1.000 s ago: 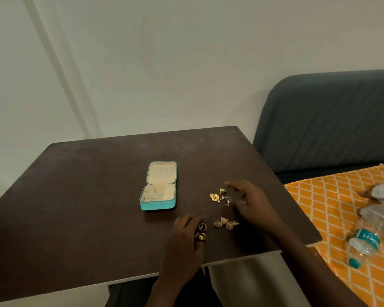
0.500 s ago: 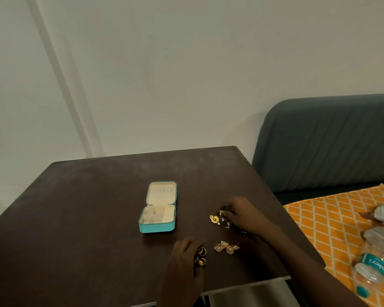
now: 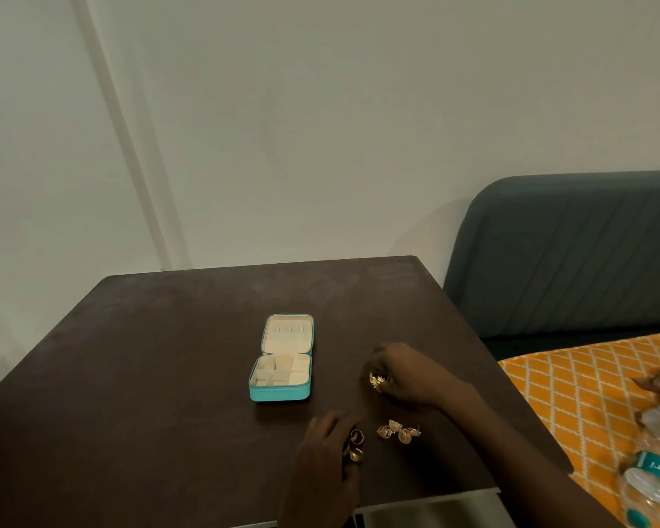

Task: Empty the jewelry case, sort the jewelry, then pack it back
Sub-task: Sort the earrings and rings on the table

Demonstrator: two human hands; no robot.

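The right hand [image 3: 404,371] curls over gold earrings [image 3: 377,379], partly hiding them. The left hand [image 3: 326,451] touches dim rings [image 3: 355,445]; its grip is unclear. The case [image 3: 282,360] lies open.

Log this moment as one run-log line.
stage: sorting | case: open, compartments empty | right hand: gathering gold pieces | left hand: at rings

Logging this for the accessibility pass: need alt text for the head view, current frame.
A person's right hand curls over small gold jewelry on a dark brown table, while the left hand touches gold rings near the front edge. An open teal jewelry case, compartments empty, lies to the left; fan-shaped gold earrings sit between the hands.
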